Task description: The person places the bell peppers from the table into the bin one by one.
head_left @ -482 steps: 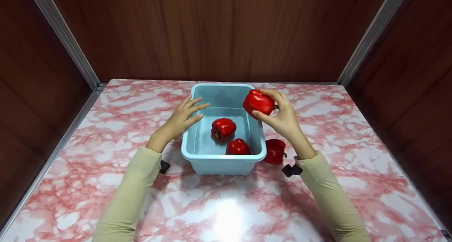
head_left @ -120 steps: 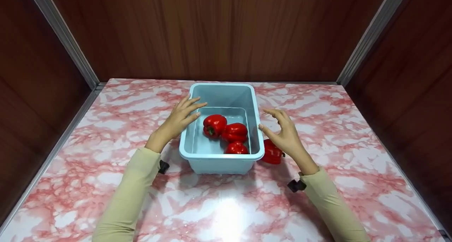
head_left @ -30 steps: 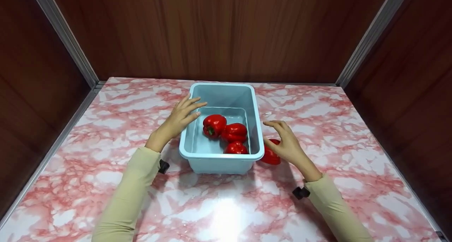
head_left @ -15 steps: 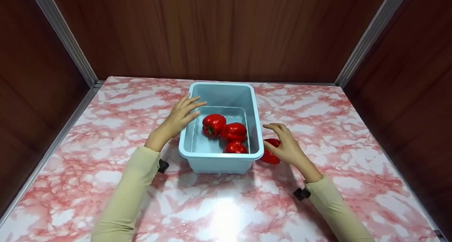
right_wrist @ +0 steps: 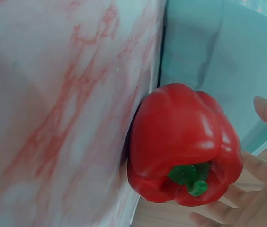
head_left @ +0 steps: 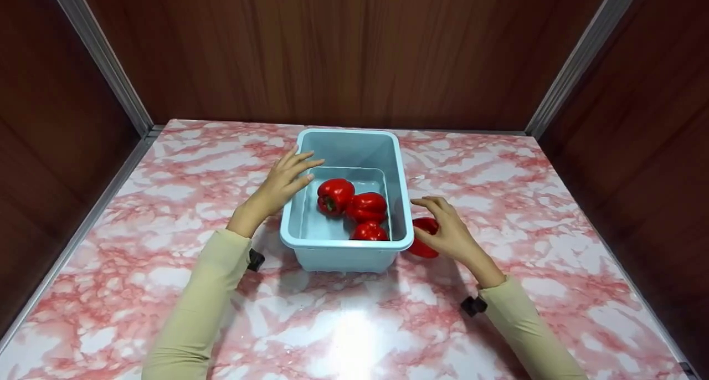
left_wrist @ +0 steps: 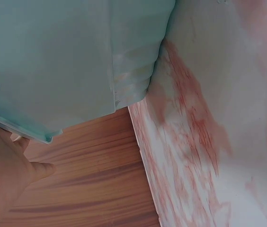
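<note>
Three peppers already lie in your blue bin mid-tabletop. Your right hand curls around the last pepper, on the tabletop beside the bin's right wall; your left hand rests flat-fingered on the left rim.

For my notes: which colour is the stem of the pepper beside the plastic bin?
Green, on a glossy red bell pepper; the right wrist view shows it best.

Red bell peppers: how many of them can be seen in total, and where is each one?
4. Three red bell peppers lie inside the light blue plastic tub: one at the left, one in the middle, one nearest the front wall. The fourth lies on the table beside the tub, under the right hand. None seems hidden.
</note>
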`<state>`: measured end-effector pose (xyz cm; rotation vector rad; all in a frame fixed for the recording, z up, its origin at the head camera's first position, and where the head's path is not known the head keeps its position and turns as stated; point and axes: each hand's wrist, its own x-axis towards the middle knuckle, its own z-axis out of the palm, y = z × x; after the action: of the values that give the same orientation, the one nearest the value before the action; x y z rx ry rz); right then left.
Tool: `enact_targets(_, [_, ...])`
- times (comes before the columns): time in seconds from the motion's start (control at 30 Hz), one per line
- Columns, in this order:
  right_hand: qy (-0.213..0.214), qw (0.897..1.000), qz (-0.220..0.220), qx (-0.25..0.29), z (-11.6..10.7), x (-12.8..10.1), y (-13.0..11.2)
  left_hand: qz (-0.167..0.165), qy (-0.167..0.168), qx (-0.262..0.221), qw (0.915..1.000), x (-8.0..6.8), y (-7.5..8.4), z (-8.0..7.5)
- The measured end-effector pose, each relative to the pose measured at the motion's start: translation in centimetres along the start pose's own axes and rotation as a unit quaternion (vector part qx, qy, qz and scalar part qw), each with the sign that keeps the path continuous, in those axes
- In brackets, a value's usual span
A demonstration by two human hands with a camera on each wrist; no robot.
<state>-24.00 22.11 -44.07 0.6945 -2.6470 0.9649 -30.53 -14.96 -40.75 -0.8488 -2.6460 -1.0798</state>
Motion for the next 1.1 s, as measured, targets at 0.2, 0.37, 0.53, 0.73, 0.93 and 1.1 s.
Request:
enact_targets(0.2, [-0.01, 1.0, 0.008, -0.003, 0.09, -0.21, -0.01, 0.004, 0.0, -0.004, 1.0, 0.02, 0.05, -0.02])
enact_targets(0.37, [-0.018, 1.0, 0.017, -0.009, 0.22, -0.38, -0.05, 0.003, 0.002, -0.004, 1.0, 0.06, -0.1, 0.01])
enact_targets(0.53, [-0.021, 1.0, 0.016, -0.01, 0.47, -0.54, 0.1, 0.007, 0.003, -0.002, 1.0, 0.06, -0.12, 0.04])
enact_targets(0.73, [-0.024, 1.0, 0.007, -0.014, 0.62, -0.6, 0.14, 0.01, 0.001, 0.001, 0.9999, 0.05, 0.0, -0.03])
enact_targets(0.93, [-0.027, 0.999, 0.006, -0.017, 0.62, -0.58, 0.19, 0.013, 0.002, 0.003, 0.9999, 0.07, -0.1, -0.01])
enact_targets(1.1, [-0.032, 0.999, 0.011, -0.019, 0.64, -0.6, 0.26, 0.008, 0.001, 0.002, 1.0, 0.05, -0.08, -0.02])
